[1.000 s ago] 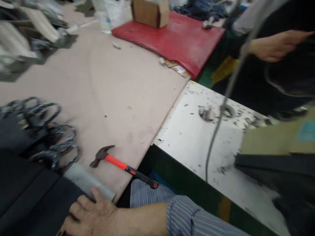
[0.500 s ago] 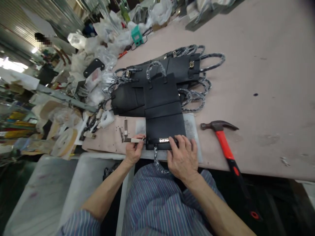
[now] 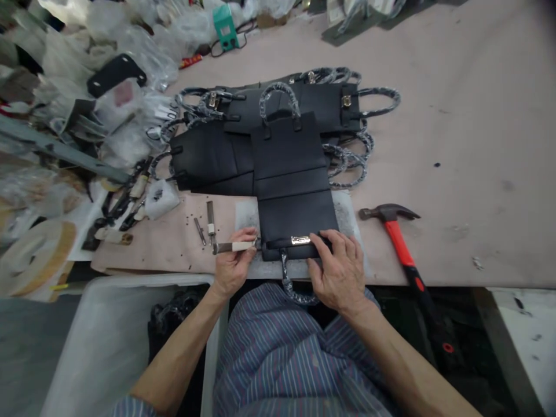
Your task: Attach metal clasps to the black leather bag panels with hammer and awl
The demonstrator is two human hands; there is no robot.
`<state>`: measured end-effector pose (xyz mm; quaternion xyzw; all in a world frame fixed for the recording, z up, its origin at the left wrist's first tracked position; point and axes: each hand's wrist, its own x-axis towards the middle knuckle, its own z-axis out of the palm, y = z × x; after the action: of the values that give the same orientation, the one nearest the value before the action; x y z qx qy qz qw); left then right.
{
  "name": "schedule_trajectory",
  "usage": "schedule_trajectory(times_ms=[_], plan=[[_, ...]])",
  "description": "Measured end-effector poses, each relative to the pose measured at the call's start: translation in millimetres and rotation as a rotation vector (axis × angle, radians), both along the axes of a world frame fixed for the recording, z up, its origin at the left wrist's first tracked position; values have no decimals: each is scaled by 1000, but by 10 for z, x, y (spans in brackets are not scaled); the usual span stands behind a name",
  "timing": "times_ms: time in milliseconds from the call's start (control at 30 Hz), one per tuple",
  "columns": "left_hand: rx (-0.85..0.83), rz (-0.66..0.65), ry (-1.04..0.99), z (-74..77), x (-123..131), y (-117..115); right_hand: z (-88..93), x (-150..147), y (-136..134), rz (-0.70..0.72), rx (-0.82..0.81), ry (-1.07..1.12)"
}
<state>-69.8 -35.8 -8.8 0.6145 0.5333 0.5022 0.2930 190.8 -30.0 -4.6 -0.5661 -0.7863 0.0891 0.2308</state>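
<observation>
A black bag panel [image 3: 297, 211] lies lengthwise at the table's front edge, its wrapped handle [image 3: 292, 284] hanging over the edge. Across its near end runs a black strap with a shiny gold-coloured metal plate [image 3: 300, 240]. My left hand [image 3: 232, 266] is closed around a hole punch [image 3: 237, 247] wrapped in pale tape; it lies sideways by the panel's left edge. My right hand [image 3: 339, 266] grips the panel's near right part, index fingertip beside the metal plate and thumb near the bottom edge. What lies under its palm is hidden.
A claw hammer [image 3: 397, 237] with a red and black handle overhangs the front edge on the right. Two small metal tools [image 3: 211, 217] lie left. Behind are stacked black bag pieces [image 3: 217, 153] with wrapped handles. Plastic bags [image 3: 152, 43] clutter the back left; a white bin [image 3: 113, 307] stands below.
The head view has shifted, bringing the table lower left into closer view. Both hands keep their places at the panel, with the punch still in my left hand.
</observation>
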Motion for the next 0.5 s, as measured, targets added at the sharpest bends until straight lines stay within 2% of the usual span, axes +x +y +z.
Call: schedule_trajectory(times_ms=[500], plan=[[66,41,-98,144,10,117,25,-8,14,37,4,-58]])
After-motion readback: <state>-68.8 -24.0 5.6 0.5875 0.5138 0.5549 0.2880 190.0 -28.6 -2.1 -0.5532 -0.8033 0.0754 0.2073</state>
